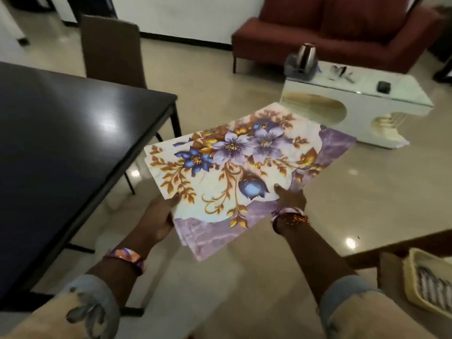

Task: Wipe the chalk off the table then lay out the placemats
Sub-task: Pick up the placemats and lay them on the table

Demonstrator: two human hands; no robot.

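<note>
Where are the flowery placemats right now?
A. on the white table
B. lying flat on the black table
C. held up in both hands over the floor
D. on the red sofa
C: the left hand and right hand grip the stack of placemats beside the black table, above the floor.

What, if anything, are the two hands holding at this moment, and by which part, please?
Both hold a stack of floral placemats by its near edge: the left hand at the left corner, the right hand on the right.

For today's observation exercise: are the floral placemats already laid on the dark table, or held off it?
Held off it. The placemats, stacked, hang over the floor beside the dark table, gripped by the left hand and right hand.
</note>
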